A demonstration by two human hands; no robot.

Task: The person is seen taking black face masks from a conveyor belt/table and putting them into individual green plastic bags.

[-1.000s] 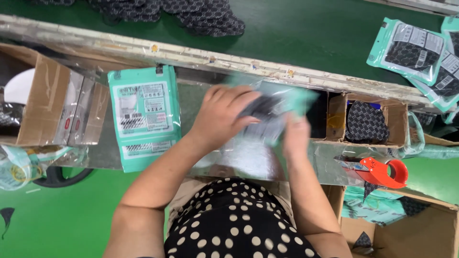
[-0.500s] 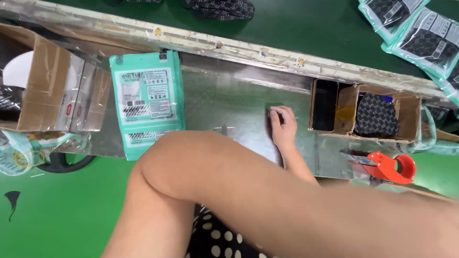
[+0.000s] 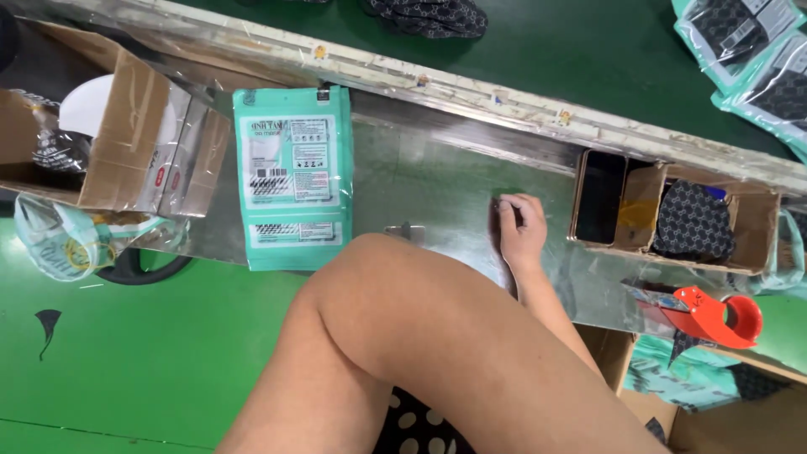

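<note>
One hand [image 3: 521,231], the right, rests fingers curled on the metal surface [image 3: 420,181], its grip holding nothing; teal pouch [image 3: 294,178] lies well apart (left hand's out of view).

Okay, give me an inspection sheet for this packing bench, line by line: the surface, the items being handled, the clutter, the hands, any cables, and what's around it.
Surface: metal bench top, shiny and scuffed, with a taped rail along its far edge.
Job's things: teal printed pouch lying flat on the bench; right hand resting on bare metal, holding nothing.
Clutter: open cardboard box at the left; cardboard tray holding dark patterned fabric pieces; red tape dispenser; crumpled plastic bag.
Hands: left hand out of view, its bent arm crossing the foreground.
Cables: nothing seen.
Surroundings: green floor; filled pouches on the green surface beyond the rail.
</note>
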